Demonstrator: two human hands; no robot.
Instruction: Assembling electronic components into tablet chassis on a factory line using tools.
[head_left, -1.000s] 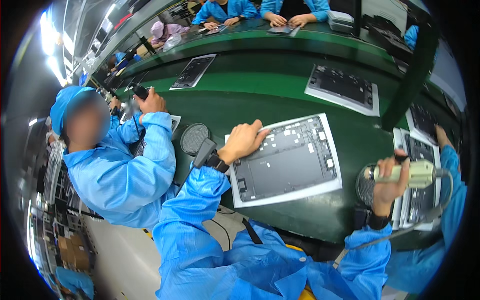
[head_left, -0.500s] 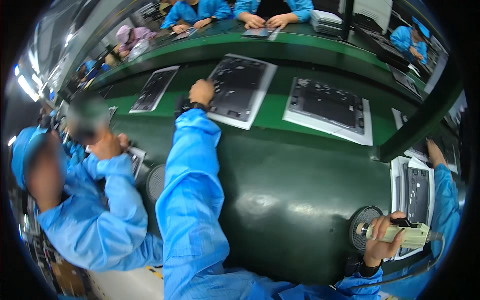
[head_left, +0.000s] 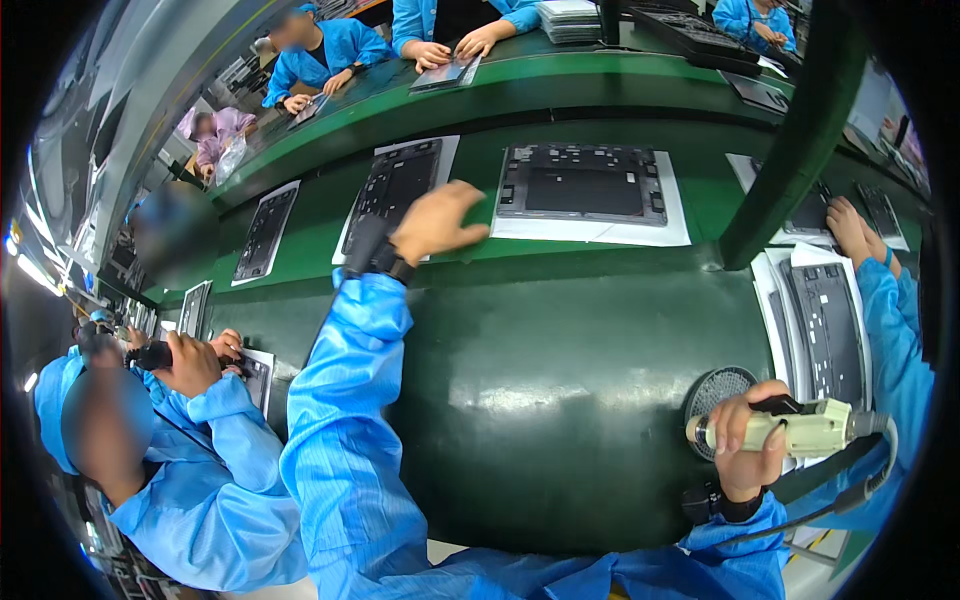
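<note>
My left hand (head_left: 440,222) reaches out over the green belt, fingers spread, with nothing in it. It hovers between two dark tablet-like housings on white sheets: one housing (head_left: 395,185) just left of it and another housing (head_left: 585,190) to its right. Whether the fingertips touch anything I cannot tell. At the lower right, my right hand (head_left: 745,450) is closed around a cream-coloured electric screwdriver (head_left: 815,435), which lies sideways with its tip to the left and its cord trailing off the right end. The screwdriver partly covers a round mesh-topped dish (head_left: 718,390).
A green work surface (head_left: 560,400) lies before me. Sheets with stacked dark housings (head_left: 835,330) sit at the right, beside a co-worker's arm. A green post (head_left: 790,160) rises there. Another co-worker (head_left: 190,480) works close on my left. A further housing (head_left: 263,235) lies farther left.
My left hand has left the left edge of the middle housing and opened, now at its right side. The view has shifted, and the housings sit farther left in it. The right hand keeps its screwdriver.
</note>
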